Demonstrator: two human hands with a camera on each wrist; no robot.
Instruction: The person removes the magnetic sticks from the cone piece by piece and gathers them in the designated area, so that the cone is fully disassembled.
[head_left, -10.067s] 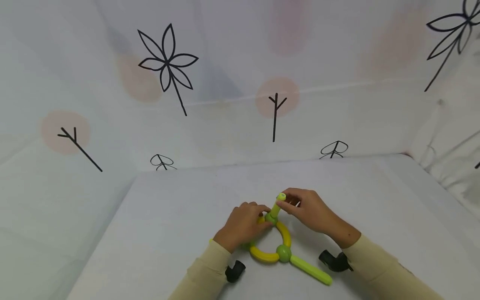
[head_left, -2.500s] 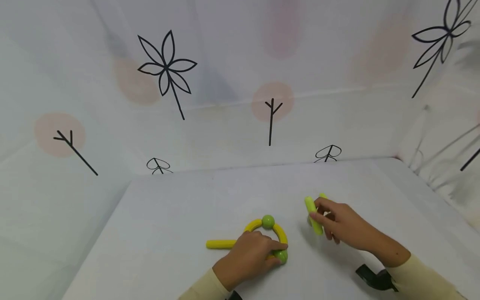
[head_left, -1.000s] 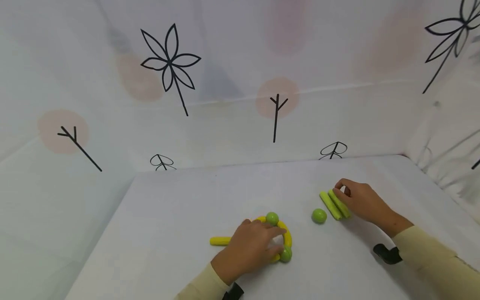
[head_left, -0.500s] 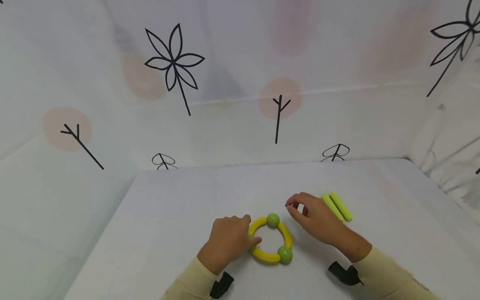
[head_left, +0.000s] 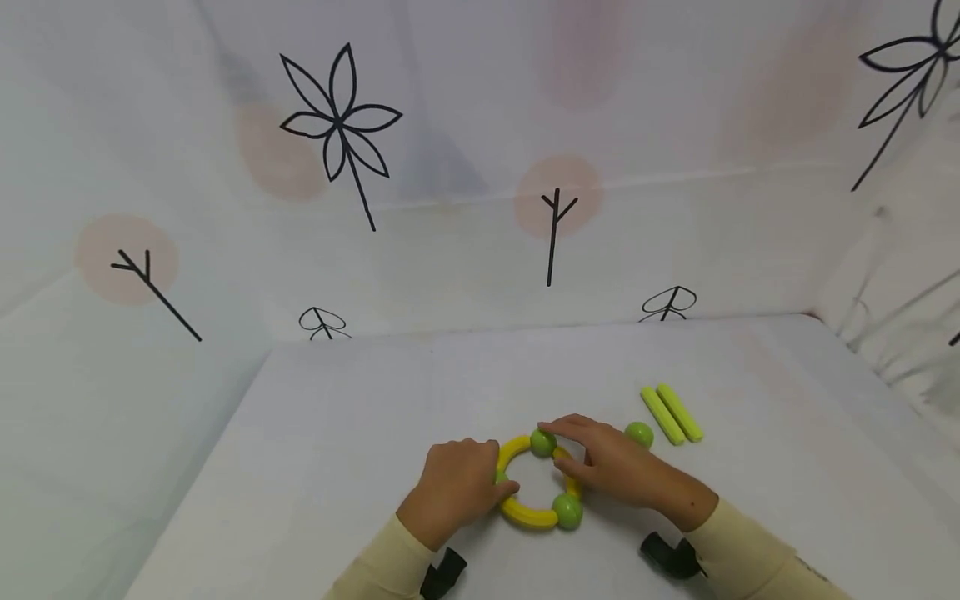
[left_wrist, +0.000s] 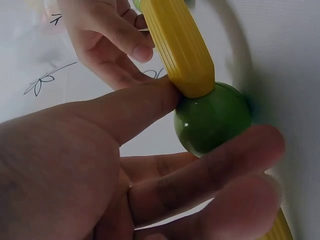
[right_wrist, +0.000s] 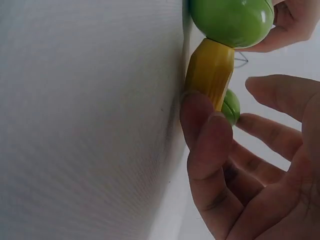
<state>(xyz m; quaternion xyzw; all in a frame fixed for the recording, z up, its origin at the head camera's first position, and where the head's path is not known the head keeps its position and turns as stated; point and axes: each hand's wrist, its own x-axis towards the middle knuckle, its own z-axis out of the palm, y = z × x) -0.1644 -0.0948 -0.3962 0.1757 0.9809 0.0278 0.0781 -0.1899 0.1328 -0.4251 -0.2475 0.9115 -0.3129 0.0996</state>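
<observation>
A ring of curved yellow rods (head_left: 528, 517) and green balls lies on the table in the head view. My left hand (head_left: 452, 486) holds it at its left side, with thumb and fingers about the green ball (left_wrist: 212, 120) in the left wrist view. My right hand (head_left: 617, 467) is at the ring's right side. Its index fingertip touches the far green ball (head_left: 542, 442); its other fingers lie along a yellow rod (right_wrist: 212, 67), with the thumb apart in the right wrist view. A third green ball (head_left: 567, 511) sits at the ring's near right.
Two light-green straight rods (head_left: 672, 414) lie side by side at the right. A loose green ball (head_left: 640, 433) sits just behind my right hand. White table cloth (head_left: 360, 400) meets a patterned fabric wall at the back.
Light-green rods formerly joined to the ring now lie apart. My right hand has left them and moved left to the ring. My left hand has shifted to the ring's left side, covering the yellow straight rod.
</observation>
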